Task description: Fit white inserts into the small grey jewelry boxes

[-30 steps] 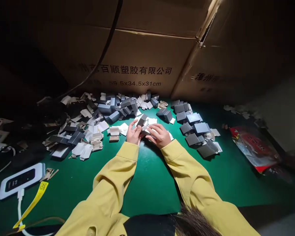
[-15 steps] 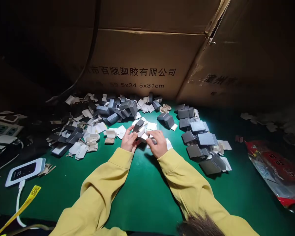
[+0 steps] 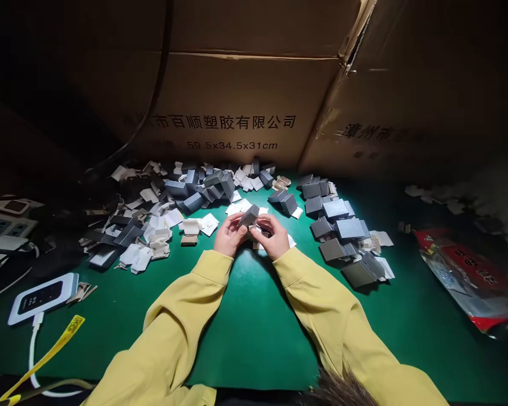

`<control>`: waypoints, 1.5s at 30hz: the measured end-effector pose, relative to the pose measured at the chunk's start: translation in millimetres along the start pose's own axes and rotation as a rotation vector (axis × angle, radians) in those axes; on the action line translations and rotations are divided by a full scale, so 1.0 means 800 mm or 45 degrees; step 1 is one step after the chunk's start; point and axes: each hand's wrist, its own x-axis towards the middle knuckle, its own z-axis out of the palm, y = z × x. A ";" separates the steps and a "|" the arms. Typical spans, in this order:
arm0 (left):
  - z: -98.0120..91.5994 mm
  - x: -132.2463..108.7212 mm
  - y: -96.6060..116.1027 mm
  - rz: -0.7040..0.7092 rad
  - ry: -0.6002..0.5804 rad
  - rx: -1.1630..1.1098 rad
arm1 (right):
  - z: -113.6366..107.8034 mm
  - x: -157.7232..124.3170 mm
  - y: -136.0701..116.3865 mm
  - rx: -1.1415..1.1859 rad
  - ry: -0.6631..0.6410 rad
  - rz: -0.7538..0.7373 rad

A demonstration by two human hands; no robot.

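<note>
Between my two hands, above the middle of the green table [image 3: 254,338], is a small dark grey cardboard box [image 3: 249,216]. My left hand [image 3: 229,237] closes on its left side, thumb at the front. My right hand [image 3: 274,237] is curled at its right, fingers and thumb against its lower right part; a pale inner part shows there, partly hidden by the fingers. White card pieces [image 3: 242,206] lie just behind my hands. Left of them are an open white card piece [image 3: 190,226] and a small brown one [image 3: 189,239].
Grey boxes [image 3: 214,186] and white scraps [image 3: 152,231] are heaped at the back left. More grey boxes [image 3: 349,228] stand in a group at right. A white device [image 3: 42,296] with a cable is at left, a red plastic bag [image 3: 469,276] at right. Large cartons [image 3: 237,84] form the back.
The grey box has turned so its dark face shows upward, and the pale part is now mostly covered. My right hand has shifted its fingers up around it. The view has moved slightly.
</note>
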 end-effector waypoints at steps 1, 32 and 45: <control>0.000 0.000 0.000 -0.019 0.005 -0.012 | 0.001 -0.001 0.000 -0.031 0.015 -0.013; 0.003 -0.003 0.004 -0.138 0.039 -0.084 | 0.014 -0.011 -0.016 -0.154 0.136 0.113; -0.001 0.000 -0.001 -0.069 -0.053 0.132 | -0.001 0.007 -0.022 -0.478 -0.019 -0.198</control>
